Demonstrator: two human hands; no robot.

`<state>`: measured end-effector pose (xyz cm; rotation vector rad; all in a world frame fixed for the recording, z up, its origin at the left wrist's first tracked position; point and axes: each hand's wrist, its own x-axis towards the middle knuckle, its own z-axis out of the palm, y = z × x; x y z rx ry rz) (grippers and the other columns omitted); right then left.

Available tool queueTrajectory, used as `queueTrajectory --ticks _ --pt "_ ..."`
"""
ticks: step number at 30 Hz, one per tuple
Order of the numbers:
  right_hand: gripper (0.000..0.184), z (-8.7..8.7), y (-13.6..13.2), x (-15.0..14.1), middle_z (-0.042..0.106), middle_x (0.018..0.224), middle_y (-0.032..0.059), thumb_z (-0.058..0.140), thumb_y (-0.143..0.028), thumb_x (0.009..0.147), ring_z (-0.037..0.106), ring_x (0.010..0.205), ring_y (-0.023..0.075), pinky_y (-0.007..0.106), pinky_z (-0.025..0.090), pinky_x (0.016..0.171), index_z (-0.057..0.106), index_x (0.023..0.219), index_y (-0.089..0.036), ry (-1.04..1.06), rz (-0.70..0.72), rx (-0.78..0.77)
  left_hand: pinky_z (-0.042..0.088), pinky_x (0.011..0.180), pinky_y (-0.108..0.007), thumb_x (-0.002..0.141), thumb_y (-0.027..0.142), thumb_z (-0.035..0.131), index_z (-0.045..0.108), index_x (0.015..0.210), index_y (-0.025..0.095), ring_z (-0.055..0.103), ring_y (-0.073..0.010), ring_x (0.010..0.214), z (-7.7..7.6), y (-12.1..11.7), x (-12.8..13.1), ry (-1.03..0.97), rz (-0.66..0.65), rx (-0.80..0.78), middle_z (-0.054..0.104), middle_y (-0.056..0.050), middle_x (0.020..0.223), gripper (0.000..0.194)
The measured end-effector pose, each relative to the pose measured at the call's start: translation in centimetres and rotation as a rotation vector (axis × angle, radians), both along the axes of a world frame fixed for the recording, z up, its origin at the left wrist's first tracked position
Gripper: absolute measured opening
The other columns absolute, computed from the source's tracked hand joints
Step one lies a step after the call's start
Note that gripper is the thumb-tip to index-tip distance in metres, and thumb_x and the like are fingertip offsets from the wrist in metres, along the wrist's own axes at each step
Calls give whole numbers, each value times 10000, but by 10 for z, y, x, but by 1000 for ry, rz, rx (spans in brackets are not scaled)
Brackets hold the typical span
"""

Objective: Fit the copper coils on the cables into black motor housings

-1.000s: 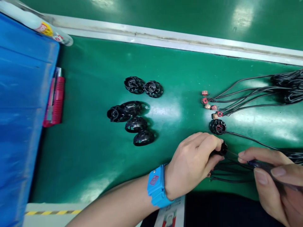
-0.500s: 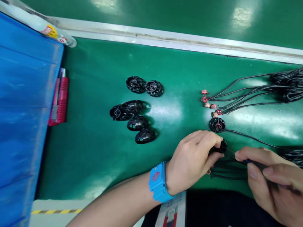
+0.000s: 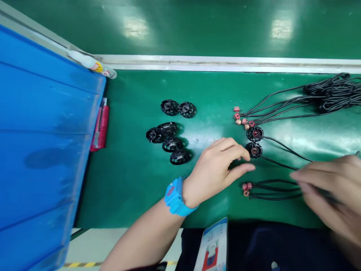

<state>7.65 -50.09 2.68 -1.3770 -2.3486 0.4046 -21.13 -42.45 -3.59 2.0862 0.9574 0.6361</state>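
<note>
My left hand [image 3: 218,165], with a blue wristband [image 3: 177,197], has thumb and forefinger apart beside a black round housing [image 3: 253,150] with a copper-coloured coil inside and a cable leading right. Whether a fingertip still touches its rim I cannot tell. Just above it sits a second black housing [image 3: 255,133] with a red-toned coil. My right hand [image 3: 329,186], smeared by motion, is closed around a slim dark tool, mostly hidden; its kind is unclear. Below the housings lie several small reddish coils [image 3: 246,187] on black cables running towards that hand.
Further up are several coils [image 3: 244,121] wired to a black cable bundle [image 3: 332,92]. Loose black housings [image 3: 172,143] lie mid-table. On the left stand a blue bin [image 3: 47,158], a red utility knife [image 3: 100,126] and a white tube [image 3: 90,63]. A metal strip [image 3: 180,62] crosses the back.
My left fingers have let go of the black housing, which now rests under the other one. My right hand has pulled back to the right with the tool. The view has shifted.
</note>
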Motion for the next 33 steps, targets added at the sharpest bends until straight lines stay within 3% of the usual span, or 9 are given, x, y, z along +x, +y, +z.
queueTrajectory --ticks 3,5,10,15,18,21,24,26,33 --pt "164 -12 4 -22 699 1034 37 626 -173 1014 599 888 187 383 430 819 698 1161 -187 -163 134 -29 454 766 -313 807 488 880 747 937 204 587 -177 811 9 3 -8 140 -261 -135 658 -3 872 339" --pt "168 -24 4 -30 681 969 30 587 -175 1030 574 844 185 386 397 784 704 1150 -187 -222 182 -21 428 777 -324 748 462 931 767 937 214 571 -186 828 12 3 -9 231 -340 -153 663 0 878 352" --pt "139 -39 1 -34 668 904 38 582 -121 994 530 775 180 374 350 719 703 1027 -183 -255 158 17 410 828 -351 893 314 843 775 965 214 567 -186 847 12 -2 -7 272 -379 -157 661 -4 883 141" --pt "63 -34 5 -41 642 790 31 644 -149 960 517 730 190 371 381 714 607 916 -175 -228 4 120 407 788 -337 875 342 860 737 894 214 563 -175 809 15 -2 -8 206 -396 -151 637 11 838 179" --pt "64 -30 6 -41 667 828 20 643 -145 955 512 720 175 361 405 724 591 967 -179 -121 -35 99 438 775 -333 800 468 903 686 915 207 577 -184 825 15 -1 -7 170 -314 -205 633 6 880 358" --pt "74 -27 5 -38 683 868 12 638 -135 955 517 725 157 349 421 738 580 967 -179 -23 -43 71 513 828 -353 779 497 910 593 1017 205 646 -210 941 12 -4 -1 -23 -165 -347 679 -47 1068 493" --pt "90 -25 3 -35 684 868 9 646 -129 948 544 732 158 348 430 744 579 973 -183 21 -42 50 562 930 -377 843 271 859 544 1116 210 703 -219 1076 9 -11 9 -323 -122 -568 704 -101 1240 421" --pt "106 -25 2 -34 690 877 12 650 -120 943 565 745 164 355 436 757 582 982 -192 32 -41 34 585 931 -359 868 167 792 552 1123 205 726 -197 1060 8 -15 15 -484 -106 -738 729 -109 1223 352" --pt "281 -25 2 -38 729 1075 68 779 -156 901 649 872 173 360 487 770 626 1138 -167 87 -61 100 603 712 -220 855 164 824 631 935 163 756 -146 907 6 -22 23 -730 16 -1135 764 -79 1054 209"
